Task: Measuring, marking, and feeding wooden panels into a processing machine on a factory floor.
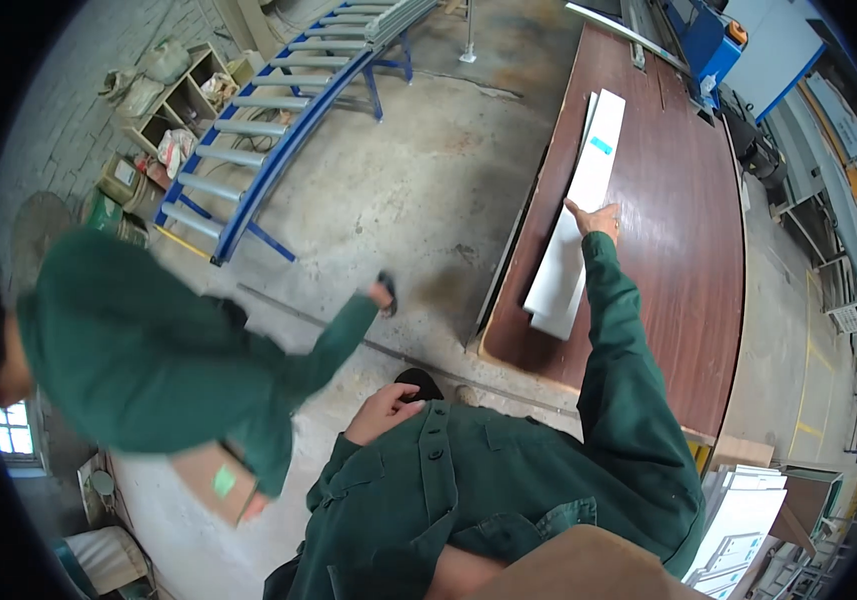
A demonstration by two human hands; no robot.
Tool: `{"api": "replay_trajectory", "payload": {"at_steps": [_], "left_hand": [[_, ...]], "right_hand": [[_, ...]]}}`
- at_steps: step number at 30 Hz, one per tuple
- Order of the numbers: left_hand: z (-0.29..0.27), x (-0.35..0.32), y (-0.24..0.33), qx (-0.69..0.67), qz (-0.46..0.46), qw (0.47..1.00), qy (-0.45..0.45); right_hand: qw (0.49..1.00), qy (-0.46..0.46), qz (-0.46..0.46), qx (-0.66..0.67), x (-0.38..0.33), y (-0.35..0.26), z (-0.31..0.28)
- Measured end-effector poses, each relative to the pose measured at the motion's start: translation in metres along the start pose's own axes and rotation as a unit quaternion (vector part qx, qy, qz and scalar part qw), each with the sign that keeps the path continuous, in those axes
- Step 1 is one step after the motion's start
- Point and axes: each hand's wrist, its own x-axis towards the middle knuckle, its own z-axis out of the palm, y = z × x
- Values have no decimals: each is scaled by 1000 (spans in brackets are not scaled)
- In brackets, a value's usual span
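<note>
My right hand (597,218) lies flat, fingers spread, on a stack of long white panels (594,160) near the left edge of a brown wooden table (684,260). A small blue sticker (601,145) marks the top panel. My green sleeve reaches up to it from below. My left hand (386,410) hangs loosely curled by my green jacket and holds nothing. On my left, a co-worker in a green jacket (149,350) bends over, with a brown cardboard piece (217,482) in one hand and a small dark object (387,292) in the outstretched other.
A blue roller conveyor (279,120) crosses the concrete floor at the back left, beside wooden shelves (184,100) of clutter. A blue machine (709,45) stands at the table's far end. More white panels (739,520) are stacked at the lower right.
</note>
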Motion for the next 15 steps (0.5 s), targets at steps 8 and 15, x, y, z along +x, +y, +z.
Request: {"api": "replay_trajectory", "payload": {"at_steps": [8,15], "left_hand": [[-137,118,-128,374,-121,918,-47],[-330,240,-116,481,-140,865,-5]], "right_hand": [[997,-28,65,-38,50,-43,19],[991,96,64,-69,46,-47,34]]}}
